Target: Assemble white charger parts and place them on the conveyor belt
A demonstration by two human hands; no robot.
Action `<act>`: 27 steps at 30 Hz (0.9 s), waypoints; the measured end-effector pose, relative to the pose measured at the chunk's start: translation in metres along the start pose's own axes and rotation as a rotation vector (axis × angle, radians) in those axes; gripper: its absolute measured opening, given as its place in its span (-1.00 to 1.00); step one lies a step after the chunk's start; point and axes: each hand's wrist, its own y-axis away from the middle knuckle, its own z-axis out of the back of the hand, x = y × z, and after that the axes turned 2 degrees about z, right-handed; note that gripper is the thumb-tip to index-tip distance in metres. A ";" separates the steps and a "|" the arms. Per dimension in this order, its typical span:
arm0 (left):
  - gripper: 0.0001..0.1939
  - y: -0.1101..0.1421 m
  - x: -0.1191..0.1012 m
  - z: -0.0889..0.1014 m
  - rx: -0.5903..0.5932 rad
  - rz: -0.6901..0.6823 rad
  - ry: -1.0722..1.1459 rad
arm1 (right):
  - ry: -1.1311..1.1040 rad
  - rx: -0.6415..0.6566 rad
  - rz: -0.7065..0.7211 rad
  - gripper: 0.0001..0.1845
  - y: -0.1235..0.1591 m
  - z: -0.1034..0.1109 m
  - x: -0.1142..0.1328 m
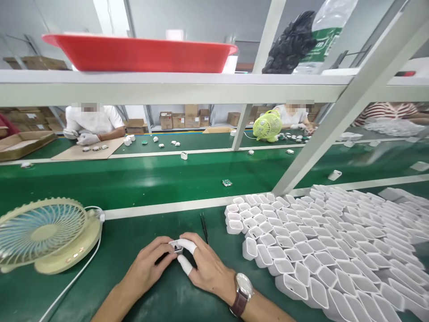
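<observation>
Between my two hands is a small white plastic housing (176, 245) with a dark detail on its face. My left hand (149, 264) pinches its left side with thumb and index finger. On the other side, my right hand (204, 264) grips it with thumb and index finger, both in white finger cots. A watch with a brown strap (243, 290) is on my right wrist. Black tweezers (204, 228) lie on the green mat just beyond my right hand. Much of the housing is covered by my fingers.
Many open white casings (301, 241) stand packed at the right. A yellow fan (47, 232) with a white cable sits left. A circuit board (227, 183) lies on the green belt (150, 179). A shelf bears a red tray (144, 53). People work opposite beside a green fan (267, 125).
</observation>
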 end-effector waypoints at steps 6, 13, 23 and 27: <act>-0.87 -0.004 0.021 0.005 -0.189 0.086 -0.088 | 0.071 0.075 0.229 -0.70 0.003 -0.007 0.012; -0.70 -0.066 0.058 -0.002 -0.247 0.357 -0.116 | 0.158 0.299 0.284 -0.73 0.004 -0.007 0.011; -0.74 -0.157 0.086 -0.024 -0.281 0.473 -0.245 | 0.268 0.306 0.339 -0.72 0.008 -0.022 -0.004; -0.76 -0.166 0.032 -0.045 -0.179 0.275 -0.203 | 0.300 0.299 0.342 -0.72 0.007 -0.022 -0.004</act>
